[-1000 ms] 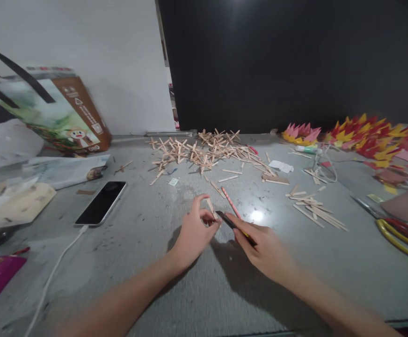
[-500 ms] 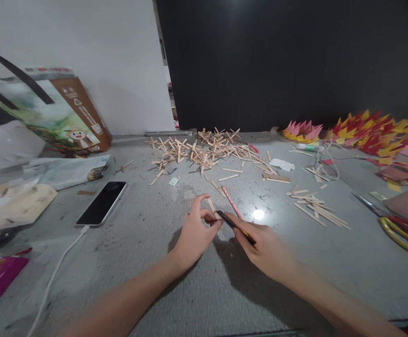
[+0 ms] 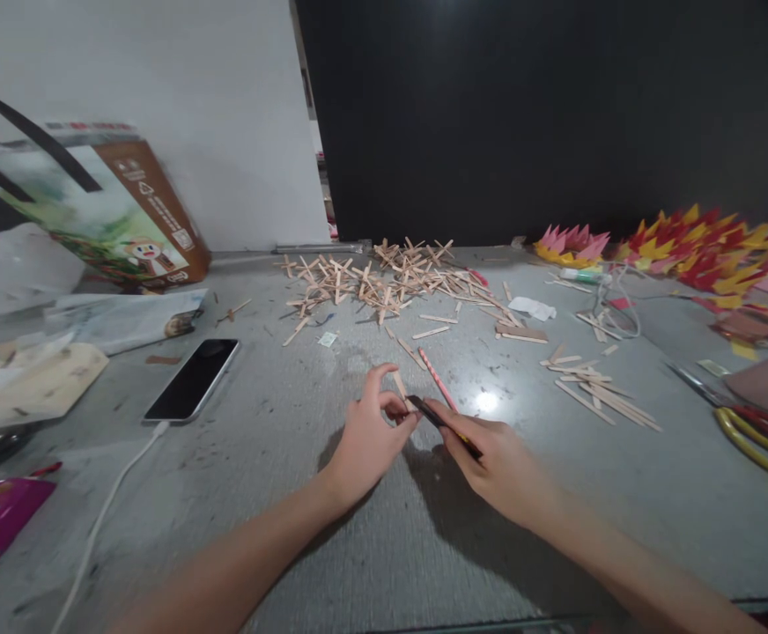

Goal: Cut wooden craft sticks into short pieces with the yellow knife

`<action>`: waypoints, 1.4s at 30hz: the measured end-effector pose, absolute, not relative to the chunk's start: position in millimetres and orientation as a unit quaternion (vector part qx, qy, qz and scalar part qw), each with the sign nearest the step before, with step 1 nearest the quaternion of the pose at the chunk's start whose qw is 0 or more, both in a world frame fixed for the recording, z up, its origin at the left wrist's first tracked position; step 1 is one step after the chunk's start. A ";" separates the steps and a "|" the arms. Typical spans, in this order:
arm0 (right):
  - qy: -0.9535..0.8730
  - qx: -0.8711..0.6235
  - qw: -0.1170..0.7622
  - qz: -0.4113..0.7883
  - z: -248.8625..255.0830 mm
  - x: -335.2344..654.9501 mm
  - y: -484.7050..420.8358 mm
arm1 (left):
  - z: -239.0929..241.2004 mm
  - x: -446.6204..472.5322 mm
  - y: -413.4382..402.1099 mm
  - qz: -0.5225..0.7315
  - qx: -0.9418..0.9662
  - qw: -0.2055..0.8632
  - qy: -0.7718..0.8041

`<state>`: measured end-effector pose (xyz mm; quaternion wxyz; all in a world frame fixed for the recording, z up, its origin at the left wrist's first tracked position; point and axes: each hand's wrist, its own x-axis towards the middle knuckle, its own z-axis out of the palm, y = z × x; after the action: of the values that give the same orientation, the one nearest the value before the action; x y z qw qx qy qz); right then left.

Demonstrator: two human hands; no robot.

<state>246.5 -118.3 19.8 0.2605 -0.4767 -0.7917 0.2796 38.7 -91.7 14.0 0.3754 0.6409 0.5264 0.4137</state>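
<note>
Between the fingers of my left hand (image 3: pixel 372 430) is a thin wooden craft stick (image 3: pixel 401 385), tilted, its lower end hidden by the fingertips. My right hand (image 3: pixel 499 465) is closed around a black and yellow utility knife (image 3: pixel 446 425). The knife's dark tip meets the lower part of the stick near my left fingertips; whether it cuts into the wood is too small to tell. Just beyond the knife lies a pink striped pencil-like rod (image 3: pixel 435 374) on the grey table (image 3: pixel 278 537).
Crossed wooden sticks (image 3: pixel 371 283) are heaped at the back, with loose sticks (image 3: pixel 599 394) to the right. On the left are a phone (image 3: pixel 192 380) with a white cable, and a printed bag (image 3: pixel 120 211). Scissors (image 3: pixel 747 431) and paper flowers (image 3: pixel 707 251) lie at the right.
</note>
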 end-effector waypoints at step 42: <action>-0.738 -0.480 0.287 0.376 21.0 250.5 -112.8 | 22.7 26.7 -84.1 0.385 0.668 0.430 0.470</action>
<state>250.5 -112.8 21.0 0.2872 -0.4804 -0.7384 0.3761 26.7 -84.1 22.7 0.4296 0.6680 0.4702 0.3849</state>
